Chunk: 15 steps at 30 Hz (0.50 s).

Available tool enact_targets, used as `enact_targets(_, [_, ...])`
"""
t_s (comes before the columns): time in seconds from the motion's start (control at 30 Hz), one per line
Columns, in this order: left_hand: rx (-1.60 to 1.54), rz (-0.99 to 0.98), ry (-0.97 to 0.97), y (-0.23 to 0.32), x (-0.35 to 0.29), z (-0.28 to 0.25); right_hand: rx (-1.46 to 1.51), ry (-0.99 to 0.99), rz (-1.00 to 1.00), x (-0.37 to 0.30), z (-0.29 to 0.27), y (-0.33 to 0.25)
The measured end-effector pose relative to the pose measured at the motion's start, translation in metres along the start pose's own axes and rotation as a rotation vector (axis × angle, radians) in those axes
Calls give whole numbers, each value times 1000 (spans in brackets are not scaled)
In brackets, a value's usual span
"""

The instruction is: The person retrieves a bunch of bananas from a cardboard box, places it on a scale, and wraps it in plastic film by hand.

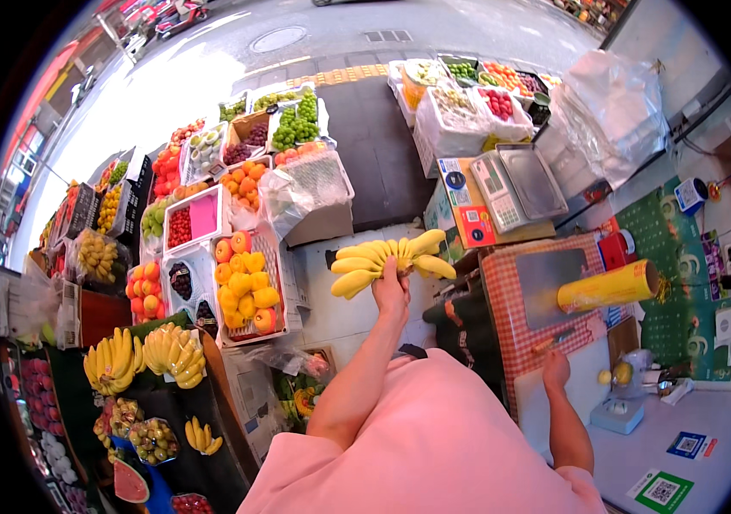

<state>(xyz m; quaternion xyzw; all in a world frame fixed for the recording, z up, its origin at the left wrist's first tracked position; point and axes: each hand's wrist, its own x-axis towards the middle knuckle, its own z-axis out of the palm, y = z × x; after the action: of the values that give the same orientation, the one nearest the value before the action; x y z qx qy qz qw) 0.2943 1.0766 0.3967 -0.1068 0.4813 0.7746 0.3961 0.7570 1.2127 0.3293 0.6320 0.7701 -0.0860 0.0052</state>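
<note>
Fingers, left hand [392,293]: grasping the banana bunch [357,265] at its stem end, thumb uppermost, as my feed shows it.
Banana bunch: held up near mid-view, ahead of the pink shirt [417,437], fruit fanning out to both sides of the grip, over pale floor tiles [323,295].
Right hand [557,368]: low at the near end of the table [503,300], just by a slim orange-brown object [545,344]; I cannot tell whether it is clenched on that or loose.
Table: red checked cover, flat grey board [545,295], yellow roll [610,287] lying partly across the board.
Scale [496,193]: beyond the table, metal pan right of its keypad.
Crate fruit, left of bunch: yellow and orange pieces [245,287], heaped.
Black cloth [173,407], lower left: two large bunches [113,360] side by side, a smaller one [203,435], cut watermelon [131,481].
Far side: green grapes [295,127], then road [383,51].
</note>
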Motion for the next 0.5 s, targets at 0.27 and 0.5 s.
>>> enact_targets(0.27, [117, -83, -203, 17, -51, 48, 262, 389, -68, -23, -11, -15])
enact_targets(0.5, [226, -262, -348, 9, -87, 85, 695, 487, -841, 13, -198, -241])
